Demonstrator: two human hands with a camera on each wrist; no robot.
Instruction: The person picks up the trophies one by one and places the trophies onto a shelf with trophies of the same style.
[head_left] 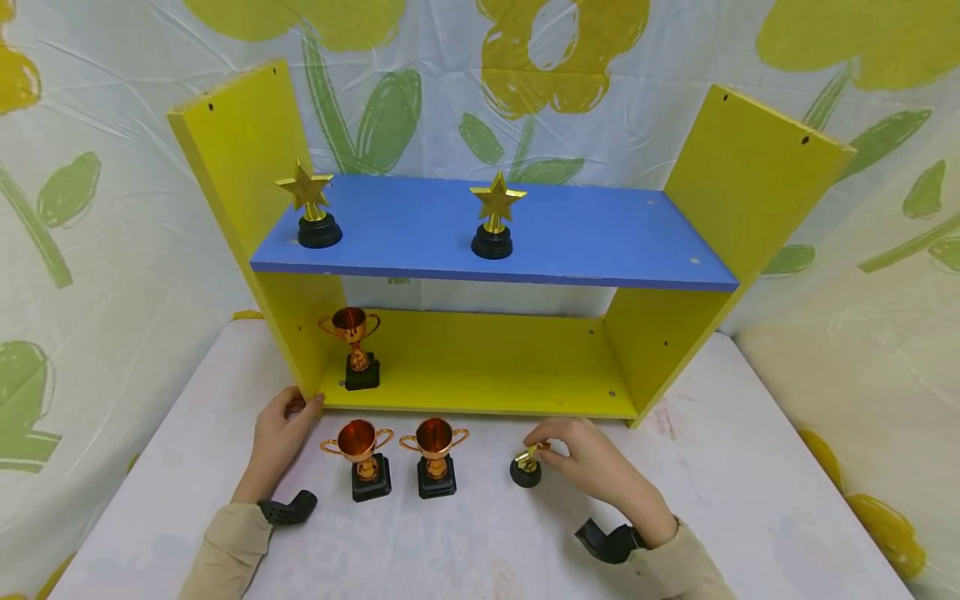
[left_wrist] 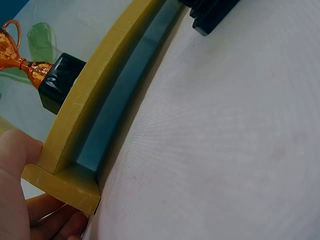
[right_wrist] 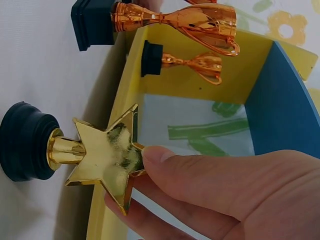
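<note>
My right hand (head_left: pixel 583 460) pinches a gold star trophy (right_wrist: pixel 102 154) by its star, between thumb and fingers. The trophy's round black base (head_left: pixel 526 475) is at the white tabletop, in front of the shelf. At the lower left front corner of the yellow and blue shelf (head_left: pixel 487 354), my left hand (head_left: pixel 276 435) grips the side board, thumb on the inside and fingers around the outside. Two copper-coloured cup trophies (head_left: pixel 364 467) stand upright side by side on the table between the hands. Another cup trophy (head_left: pixel 362 358) stands on the lower yellow board, near the left hand.
Two more star trophies stand on the upper blue board (head_left: pixel 600 233), one star trophy (head_left: pixel 318 218) at its left end and another star trophy (head_left: pixel 492 229) near its middle. A flower-printed cloth (head_left: pixel 427 108) hangs behind and beside the table (head_left: pixel 750 500).
</note>
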